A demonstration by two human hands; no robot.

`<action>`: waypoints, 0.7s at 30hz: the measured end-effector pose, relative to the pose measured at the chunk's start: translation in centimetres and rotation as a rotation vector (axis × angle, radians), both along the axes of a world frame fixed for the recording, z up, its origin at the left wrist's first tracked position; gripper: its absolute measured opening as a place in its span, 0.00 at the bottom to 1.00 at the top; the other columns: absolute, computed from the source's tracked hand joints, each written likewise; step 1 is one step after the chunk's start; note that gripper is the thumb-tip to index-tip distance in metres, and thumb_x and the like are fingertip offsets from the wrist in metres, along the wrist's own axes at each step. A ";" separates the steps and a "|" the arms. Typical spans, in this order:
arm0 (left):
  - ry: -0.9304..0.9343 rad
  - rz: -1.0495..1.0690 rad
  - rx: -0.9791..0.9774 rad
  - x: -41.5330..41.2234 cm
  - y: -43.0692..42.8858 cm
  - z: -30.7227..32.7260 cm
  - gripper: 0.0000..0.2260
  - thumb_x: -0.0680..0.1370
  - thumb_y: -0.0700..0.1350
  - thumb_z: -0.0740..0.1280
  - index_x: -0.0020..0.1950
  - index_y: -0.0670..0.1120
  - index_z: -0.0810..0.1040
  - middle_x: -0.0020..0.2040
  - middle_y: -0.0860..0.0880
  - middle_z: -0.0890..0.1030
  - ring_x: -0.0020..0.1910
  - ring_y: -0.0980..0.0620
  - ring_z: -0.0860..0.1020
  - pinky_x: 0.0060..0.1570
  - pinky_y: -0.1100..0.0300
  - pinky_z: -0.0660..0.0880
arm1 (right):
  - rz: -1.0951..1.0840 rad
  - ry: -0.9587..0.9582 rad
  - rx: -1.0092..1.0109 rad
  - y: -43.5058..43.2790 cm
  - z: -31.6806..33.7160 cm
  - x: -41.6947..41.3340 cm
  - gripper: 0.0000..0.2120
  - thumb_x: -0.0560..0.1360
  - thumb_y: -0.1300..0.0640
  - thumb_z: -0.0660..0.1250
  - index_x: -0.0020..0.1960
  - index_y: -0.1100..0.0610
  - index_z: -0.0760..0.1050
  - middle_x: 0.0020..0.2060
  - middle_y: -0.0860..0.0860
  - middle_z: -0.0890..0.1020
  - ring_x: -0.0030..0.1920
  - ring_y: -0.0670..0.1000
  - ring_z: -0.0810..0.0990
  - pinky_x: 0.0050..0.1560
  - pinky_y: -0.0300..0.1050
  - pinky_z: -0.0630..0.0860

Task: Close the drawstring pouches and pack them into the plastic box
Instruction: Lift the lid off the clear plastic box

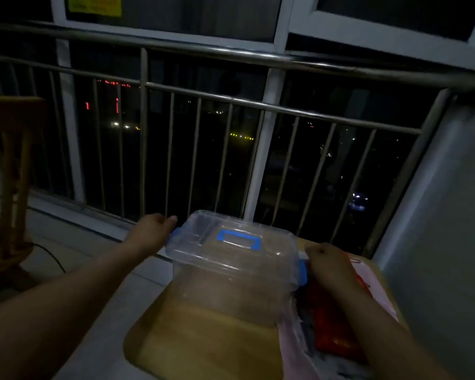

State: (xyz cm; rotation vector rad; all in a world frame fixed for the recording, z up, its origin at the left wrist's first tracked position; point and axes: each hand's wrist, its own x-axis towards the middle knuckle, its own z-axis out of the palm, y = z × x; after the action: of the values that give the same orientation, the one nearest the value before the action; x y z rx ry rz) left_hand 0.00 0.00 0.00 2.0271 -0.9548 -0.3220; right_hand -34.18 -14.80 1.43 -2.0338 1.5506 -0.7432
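Note:
A clear plastic box (231,281) with a lid, a blue handle (239,238) and blue side clasps stands on a small wooden table (203,344). My left hand (151,231) grips the box's left end at the blue clasp. At the right end, my right hand (329,263) curls its fingers over the other clasp. A red pouch (329,319) lies right of the box under my right forearm, on pale pink and grey cloth (299,349). The box looks empty inside.
A metal railing (231,100) and dark windows stand just beyond the table. A wooden chair (8,187) is at the far left, with a cable on the floor beside it. A grey wall (444,215) closes the right side.

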 end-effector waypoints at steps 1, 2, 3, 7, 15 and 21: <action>-0.013 -0.039 0.016 -0.1 -0.4 0.3 0.21 0.84 0.58 0.62 0.48 0.42 0.83 0.44 0.41 0.84 0.44 0.43 0.83 0.51 0.46 0.81 | 0.061 0.054 -0.005 -0.2 0.2 0.3 0.16 0.84 0.50 0.61 0.48 0.58 0.83 0.46 0.57 0.84 0.45 0.54 0.79 0.48 0.46 0.73; -0.049 -0.074 0.051 -0.7 -0.6 0.9 0.23 0.83 0.60 0.62 0.46 0.42 0.84 0.42 0.42 0.85 0.42 0.44 0.83 0.49 0.48 0.81 | 0.088 0.101 -0.009 -0.1 0.5 0.5 0.18 0.84 0.49 0.61 0.48 0.57 0.84 0.46 0.56 0.85 0.43 0.53 0.80 0.46 0.45 0.73; -0.106 -0.117 0.097 -1.1 -0.9 1.3 0.26 0.82 0.63 0.62 0.45 0.42 0.84 0.41 0.42 0.85 0.41 0.45 0.84 0.47 0.50 0.81 | 0.110 0.139 -0.009 -0.2 0.5 0.9 0.19 0.84 0.47 0.62 0.47 0.58 0.85 0.45 0.56 0.86 0.41 0.51 0.80 0.45 0.44 0.73; -0.288 -0.090 0.193 -2.1 -1.7 1.7 0.22 0.83 0.59 0.63 0.43 0.44 0.85 0.38 0.45 0.84 0.39 0.47 0.83 0.40 0.55 0.78 | 0.085 0.163 0.007 0.1 0.7 1.6 0.18 0.82 0.47 0.65 0.44 0.59 0.84 0.40 0.55 0.84 0.41 0.53 0.82 0.41 0.45 0.72; -0.235 0.006 0.133 -3.0 -1.8 4.2 0.17 0.81 0.53 0.67 0.42 0.41 0.85 0.38 0.43 0.84 0.38 0.45 0.83 0.40 0.54 0.78 | 0.005 0.061 0.048 -0.2 2.8 1.5 0.17 0.77 0.48 0.72 0.46 0.63 0.83 0.42 0.59 0.84 0.45 0.58 0.84 0.37 0.45 0.72; -0.055 -0.028 -0.290 -3.4 -1.9 7.9 0.05 0.80 0.45 0.70 0.54 0.45 0.81 0.44 0.46 0.84 0.40 0.48 0.83 0.39 0.53 0.81 | 0.056 -0.352 0.052 -0.7 6.2 0.5 0.08 0.79 0.57 0.71 0.54 0.60 0.83 0.46 0.58 0.85 0.45 0.54 0.83 0.44 0.51 0.78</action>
State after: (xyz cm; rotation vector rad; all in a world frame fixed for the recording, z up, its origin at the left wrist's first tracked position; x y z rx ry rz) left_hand -3.42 -1.90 7.87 1.7662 -1.0023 -0.1339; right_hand -33.66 -15.49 7.67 -1.7849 1.2936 -0.9684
